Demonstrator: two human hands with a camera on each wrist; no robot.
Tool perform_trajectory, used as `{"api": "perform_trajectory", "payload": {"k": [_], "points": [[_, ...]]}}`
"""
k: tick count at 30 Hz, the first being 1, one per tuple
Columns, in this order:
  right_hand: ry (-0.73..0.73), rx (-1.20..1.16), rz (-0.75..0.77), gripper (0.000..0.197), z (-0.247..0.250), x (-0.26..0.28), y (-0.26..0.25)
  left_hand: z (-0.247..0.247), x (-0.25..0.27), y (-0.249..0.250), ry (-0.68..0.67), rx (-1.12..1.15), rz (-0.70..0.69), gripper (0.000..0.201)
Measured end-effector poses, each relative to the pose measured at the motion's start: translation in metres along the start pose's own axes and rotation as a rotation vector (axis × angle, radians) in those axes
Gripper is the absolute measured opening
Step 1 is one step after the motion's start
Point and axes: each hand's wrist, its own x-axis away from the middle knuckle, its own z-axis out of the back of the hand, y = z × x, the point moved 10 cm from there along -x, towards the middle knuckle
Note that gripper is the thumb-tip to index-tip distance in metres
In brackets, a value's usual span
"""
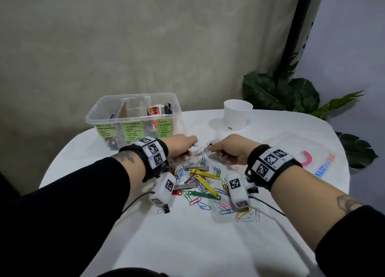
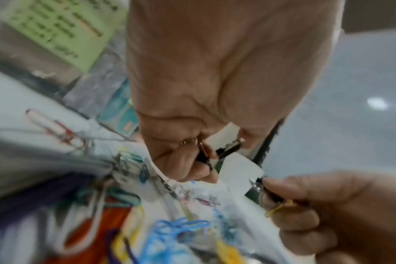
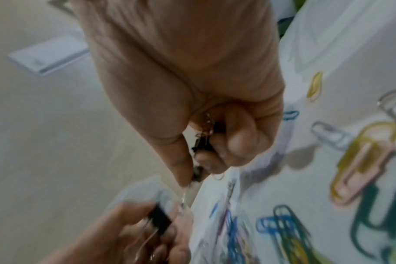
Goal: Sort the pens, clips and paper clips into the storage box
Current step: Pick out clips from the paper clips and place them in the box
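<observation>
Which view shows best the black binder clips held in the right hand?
The right wrist view: the right hand curls round black binder clips, seen close though blurred. The left wrist view shows only a dark tip at its fingers. The head view hides them behind the hand.

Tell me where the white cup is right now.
In the head view the white cup stands upright at the far right of the table, right of the storage box, before the plant.

On the white-clothed round table (image 1: 208, 245), the clear plastic storage box (image 1: 133, 118) sits far left, the white cup (image 1: 237, 114) far right. Before you lies the scattered pile of coloured paper clips (image 1: 206, 185), between your wrists.
</observation>
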Motion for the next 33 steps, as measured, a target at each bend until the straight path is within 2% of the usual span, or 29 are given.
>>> {"api": "perform_trajectory", "payload": {"k": [2,4,6,8,12,15,17,20,22,23,26,29,31,33], "points": [[-0.057,-0.199,0.021,0.014,0.002,0.003,-0.002,-0.001,0.008,-0.01,-0.035,0.514,0.115,0.029],[-0.095,-0.357,0.058,0.016,0.006,0.007,-0.006,-0.006,0.015,-0.009,-0.112,0.804,0.14,0.027],[-0.141,-0.457,0.079,0.018,0.008,0.016,-0.008,-0.01,0.02,-0.003,-0.203,0.954,0.124,0.031],[-0.164,-0.464,0.087,0.015,0.013,0.028,-0.004,-0.015,0.024,0.002,-0.235,0.985,0.118,0.037],[-0.075,-0.345,0.096,0.018,0.035,0.052,0.02,-0.036,0.031,0.009,-0.179,0.772,0.124,0.032],[0.046,-0.337,0.065,0.03,0.057,0.067,0.047,-0.058,0.033,0.025,-0.2,0.596,0.031,0.022],[0.131,-0.292,0.05,0.034,0.07,0.078,0.063,-0.071,0.034,0.041,-0.183,0.324,-0.106,0.02],[0.269,0.037,0.042,0.032,0.085,0.093,0.082,-0.094,0.046,0.072,-0.151,-0.159,-0.335,0.025],[0.258,0.181,0.009,0.026,0.081,0.096,0.094,-0.117,0.056,0.086,-0.178,-0.414,-0.42,0.032],[0.245,0.182,-0.003,0.024,0.079,0.098,0.099,-0.128,0.059,0.089,-0.185,-0.523,-0.441,0.038],[0.254,0.061,-0.012,0.022,0.079,0.104,0.105,-0.154,0.061,0.098,-0.154,-0.818,-0.501,0.057],[0.188,-0.222,-0.015,0.015,0.072,0.104,0.11,-0.165,0.066,0.105,-0.118,-1.013,-0.501,0.053],[0.166,-0.44,-0.008,0.012,0.07,0.101,0.112,-0.163,0.064,0.103,-0.152,-0.986,-0.437,0.047],[0.179,-0.562,0.015,0.01,0.072,0.1,0.108,-0.156,0.056,0.096,-0.207,-0.699,-0.312,0.041]]}}
